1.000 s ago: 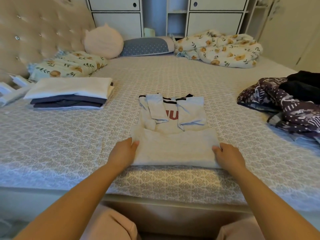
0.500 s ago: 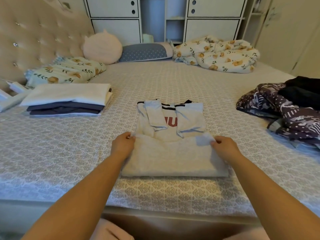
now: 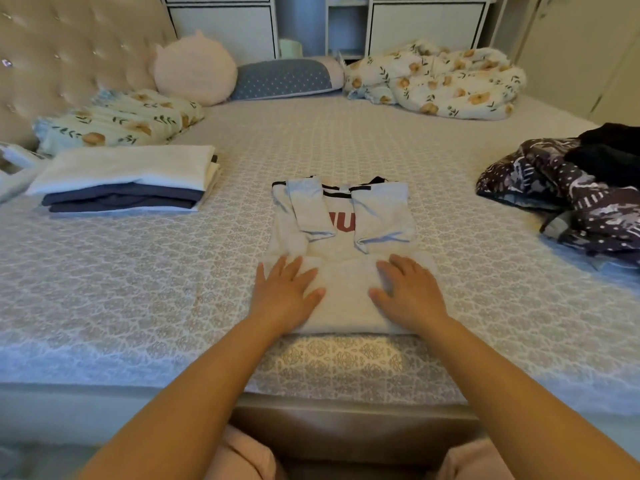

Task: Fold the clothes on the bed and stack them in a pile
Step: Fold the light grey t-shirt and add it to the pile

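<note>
A pale grey T-shirt (image 3: 346,237) with red letters and a black collar lies in the middle of the bed (image 3: 138,289), sleeves folded in and its lower part folded up. My left hand (image 3: 285,292) and my right hand (image 3: 408,292) lie flat, fingers spread, on the folded-up lower part, pressing it down. To the left sits a pile of folded clothes (image 3: 124,178), white on top of dark blue. At the right edge is a heap of unfolded clothes (image 3: 571,188), dark patterned fabric with black pieces on top.
A padded headboard (image 3: 69,64) stands at the left with a floral pillow (image 3: 117,123), a round pink cushion (image 3: 192,69) and a blue bolster (image 3: 287,79). A floral blanket (image 3: 436,81) lies bunched at the far side. White cabinets (image 3: 415,26) stand behind the bed.
My hands let go of the shirt's folded edge, which they pinched at its two corners, and moved inward to lie flat on the folded-up part.
</note>
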A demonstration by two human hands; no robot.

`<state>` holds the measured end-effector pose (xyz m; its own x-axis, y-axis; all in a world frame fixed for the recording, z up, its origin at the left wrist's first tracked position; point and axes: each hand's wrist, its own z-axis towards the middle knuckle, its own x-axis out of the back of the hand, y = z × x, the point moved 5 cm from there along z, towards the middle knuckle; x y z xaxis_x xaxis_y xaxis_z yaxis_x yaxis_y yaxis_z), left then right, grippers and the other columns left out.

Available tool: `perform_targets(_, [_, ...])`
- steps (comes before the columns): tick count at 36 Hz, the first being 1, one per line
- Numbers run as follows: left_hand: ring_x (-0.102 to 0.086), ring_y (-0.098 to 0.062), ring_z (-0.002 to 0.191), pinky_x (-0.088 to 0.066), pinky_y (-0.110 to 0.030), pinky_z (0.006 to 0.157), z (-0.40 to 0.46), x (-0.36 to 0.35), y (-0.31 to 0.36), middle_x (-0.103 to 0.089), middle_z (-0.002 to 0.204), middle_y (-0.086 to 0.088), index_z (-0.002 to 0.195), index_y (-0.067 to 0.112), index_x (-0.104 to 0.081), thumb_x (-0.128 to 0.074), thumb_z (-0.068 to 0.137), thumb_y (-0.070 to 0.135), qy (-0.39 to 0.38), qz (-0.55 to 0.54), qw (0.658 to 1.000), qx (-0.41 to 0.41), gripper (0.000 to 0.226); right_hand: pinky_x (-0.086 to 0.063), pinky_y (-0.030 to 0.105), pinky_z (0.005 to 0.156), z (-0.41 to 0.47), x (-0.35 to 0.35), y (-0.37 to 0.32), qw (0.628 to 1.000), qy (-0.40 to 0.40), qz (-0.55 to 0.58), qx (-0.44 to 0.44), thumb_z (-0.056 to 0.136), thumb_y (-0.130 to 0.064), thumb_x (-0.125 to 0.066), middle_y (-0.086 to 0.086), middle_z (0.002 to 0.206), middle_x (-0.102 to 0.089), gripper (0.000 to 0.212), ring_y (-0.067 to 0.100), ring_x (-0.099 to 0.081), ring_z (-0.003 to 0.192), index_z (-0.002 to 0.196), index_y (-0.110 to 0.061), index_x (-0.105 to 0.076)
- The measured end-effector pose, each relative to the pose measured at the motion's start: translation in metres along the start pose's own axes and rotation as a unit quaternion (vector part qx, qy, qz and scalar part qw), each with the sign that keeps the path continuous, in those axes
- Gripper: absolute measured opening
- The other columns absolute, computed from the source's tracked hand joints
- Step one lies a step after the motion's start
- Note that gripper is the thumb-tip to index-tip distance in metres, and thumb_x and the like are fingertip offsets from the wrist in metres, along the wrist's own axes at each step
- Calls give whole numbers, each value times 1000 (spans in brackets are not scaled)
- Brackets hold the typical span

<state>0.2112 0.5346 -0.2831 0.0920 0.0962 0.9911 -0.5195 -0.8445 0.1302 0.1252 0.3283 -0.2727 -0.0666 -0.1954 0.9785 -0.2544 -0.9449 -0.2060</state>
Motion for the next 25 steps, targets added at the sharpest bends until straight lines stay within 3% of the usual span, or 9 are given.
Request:
perform_targets(3, [16, -20, 146, 5, -44, 118, -9, -16, -22, 18, 159, -3, 152, 33, 4, -15, 91, 70, -53, -21, 998, 37, 74, 1, 40, 118, -3, -18, 17, 998, -64, 12, 4, 95, -62, -23, -3, 161, 4, 69, 17, 5, 147, 153, -29, -6])
perform_targets(7, [18, -21, 146, 3, -40, 119, -13, -11, -41, 23, 157, -8, 152, 21, 10, -19, 89, 71, -68, -38, 996, 41, 85, 2, 36, 118, -1, -16, 28, 996, -83, 14, 40, 95, -62, -21, -6, 160, 8, 70, 13, 8, 147, 153, -28, -4])
perform_targets(11, [27, -14, 142, 14, -38, 117, -33, -13, -45, 30, 153, -2, 150, 18, 16, -9, 72, 86, -83, -21, 996, -32, 106, -3, 31, 118, -27, -4, 28, 990, -48, 37, 127, 87, -73, -18, -11, 159, 0, 78, 7, 0, 146, 151, -29, -16])
perform_targets(14, [30, -7, 138, 21, -30, 112, -52, -17, -42, 31, 150, 6, 148, 23, 18, -9, 66, 94, -57, 18, 991, -123, 111, -4, 27, 117, -48, 0, 33, 981, -50, -8, 189, 79, -83, -18, -21, 152, 3, 86, 1, -2, 143, 150, -33, -16])
perform_targets(17, [10, -7, 145, 16, -24, 113, -60, -11, -41, 8, 156, 7, 152, 24, -5, -20, 84, 79, 3, 30, 988, -149, 89, -18, 25, 114, -47, 5, 44, 984, -45, -54, 165, 91, -59, -43, -20, 156, -7, 69, 6, -14, 144, 150, -34, -20])
perform_targets(21, [-32, -17, 139, -18, -27, 115, -62, 7, -44, -34, 152, 5, 144, 22, -40, -52, 95, 41, 59, -35, 994, -89, 54, -37, 31, 104, -43, 13, 46, 986, -55, -108, 111, 93, -41, -54, -8, 155, -26, 62, 15, -35, 137, 148, -29, -30])
perform_targets(25, [-48, -23, 126, -32, -34, 108, -59, 20, -47, -49, 143, 1, 137, 27, -51, -56, 94, 29, 37, -46, 997, -45, 43, -50, 39, 88, -42, 26, 54, 999, -6, 15, 32, 90, -16, -60, 3, 132, -58, 39, 27, -58, 110, 129, -24, -57])
